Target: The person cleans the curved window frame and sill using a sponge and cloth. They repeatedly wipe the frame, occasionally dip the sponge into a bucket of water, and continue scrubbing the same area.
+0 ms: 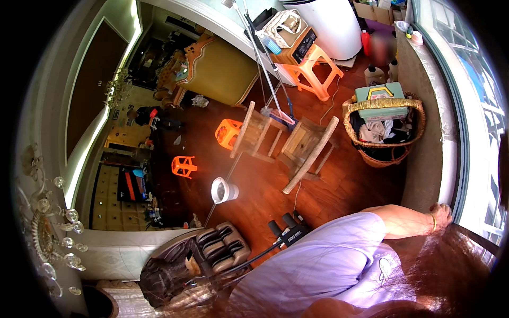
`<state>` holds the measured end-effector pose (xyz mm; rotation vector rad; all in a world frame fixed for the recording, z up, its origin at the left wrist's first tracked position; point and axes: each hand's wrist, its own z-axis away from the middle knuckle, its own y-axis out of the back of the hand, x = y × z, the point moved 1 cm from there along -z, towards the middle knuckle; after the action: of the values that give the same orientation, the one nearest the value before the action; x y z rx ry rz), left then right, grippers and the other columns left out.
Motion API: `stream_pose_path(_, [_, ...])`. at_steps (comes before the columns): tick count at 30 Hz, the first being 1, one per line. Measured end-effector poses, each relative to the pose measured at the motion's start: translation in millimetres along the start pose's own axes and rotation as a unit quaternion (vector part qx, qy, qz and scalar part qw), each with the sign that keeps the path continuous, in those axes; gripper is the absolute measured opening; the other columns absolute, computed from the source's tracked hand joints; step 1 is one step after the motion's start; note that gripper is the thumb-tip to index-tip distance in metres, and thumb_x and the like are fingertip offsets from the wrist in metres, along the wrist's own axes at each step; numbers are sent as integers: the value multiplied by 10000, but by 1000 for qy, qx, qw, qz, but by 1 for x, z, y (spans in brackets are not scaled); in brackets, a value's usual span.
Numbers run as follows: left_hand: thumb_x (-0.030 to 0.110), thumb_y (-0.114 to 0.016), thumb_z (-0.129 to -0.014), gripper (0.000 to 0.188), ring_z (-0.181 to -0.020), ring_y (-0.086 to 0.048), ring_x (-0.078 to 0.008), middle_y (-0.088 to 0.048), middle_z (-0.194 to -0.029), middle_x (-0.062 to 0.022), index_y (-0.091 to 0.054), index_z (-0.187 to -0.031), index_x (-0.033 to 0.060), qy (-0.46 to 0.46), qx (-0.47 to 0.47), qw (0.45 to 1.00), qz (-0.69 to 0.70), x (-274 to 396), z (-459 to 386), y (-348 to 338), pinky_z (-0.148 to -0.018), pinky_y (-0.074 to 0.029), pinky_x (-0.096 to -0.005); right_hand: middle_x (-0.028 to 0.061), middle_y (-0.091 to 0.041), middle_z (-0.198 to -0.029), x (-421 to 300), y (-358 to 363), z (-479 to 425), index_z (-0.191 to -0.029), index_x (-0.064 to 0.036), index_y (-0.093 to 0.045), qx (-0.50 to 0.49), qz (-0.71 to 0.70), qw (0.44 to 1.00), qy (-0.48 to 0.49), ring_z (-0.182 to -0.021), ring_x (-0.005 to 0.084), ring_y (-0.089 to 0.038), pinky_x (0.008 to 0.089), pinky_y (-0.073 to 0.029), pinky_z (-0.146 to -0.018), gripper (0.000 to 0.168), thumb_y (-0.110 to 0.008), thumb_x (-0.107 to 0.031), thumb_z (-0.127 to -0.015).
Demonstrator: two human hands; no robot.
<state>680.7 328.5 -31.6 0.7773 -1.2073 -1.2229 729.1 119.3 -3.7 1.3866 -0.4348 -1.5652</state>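
Note:
My right hand (440, 215) is at the far right, at the end of an outstretched arm with a yellow bangle. It touches the window ledge (447, 167); its fingers look curled, but whether they grip the edge is unclear. My left hand is out of view; bare skin shows at the bottom edge. Above the arm stands a wicker basket (354, 137) with cloths and a green case (379, 93) with a yellow handle. Two wooden chairs (262, 133) (308, 149) are on the brown floor. Left of them is a white bucket (228, 191).
Orange plastic stools (318, 73) (227, 133) (184, 166) stand about. A mop (274, 93) leans near the chairs. A massage chair (199, 254) and a black device with two handles (294, 233) are at the bottom. Cords cross the floor. A person (147, 116) is far left.

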Motion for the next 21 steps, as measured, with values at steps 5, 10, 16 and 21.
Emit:
stream_pose_path(5, [297, -652, -741, 487, -944, -516, -321, -551, -999, -184, -555, -1142, 37, -2, 12, 1000, -11, 1, -1, -4, -608, -441, -424, 295, -555, -1183, 13, -34, -5, -1285, 92, -429, 104, 111, 985, -84, -1112, 402, -540, 408, -407, -955, 597, -575, -217, -796])
stream_pose_path(10, [304, -669, -728, 503, -962, -511, -315, -545, -1022, -178, -557, -1148, 51, -1, 7, 1000, -17, 2, -2, -8, -610, -441, -419, 294, -559, -1176, 1, -25, 9, -1282, 82, -436, 105, 92, 989, -43, -1102, 403, -546, 412, -413, -944, 592, -587, -238, -807])
stream_pose_path(16, [329, -691, -716, 532, -988, -512, -300, -543, -1060, -160, -556, -1159, 66, 8, 7, 1000, -11, 1, -2, -4, -631, -451, -411, 283, -593, -1111, 7, -29, 5, -1251, 53, -476, 123, 56, 989, -65, -1037, 406, -578, 419, -436, -892, 559, -596, -278, -816])
stream_pose_path(21, [300, -707, -705, 535, -1000, -530, -288, -553, -1071, -154, -555, -1164, 69, 20, -4, 1000, -20, 1, -1, -3, -651, -454, -409, 235, -639, -1006, 11, -23, 9, -1201, 43, -527, 147, -22, 985, -89, -913, 339, -628, 395, -473, -807, 527, -603, -323, -829])
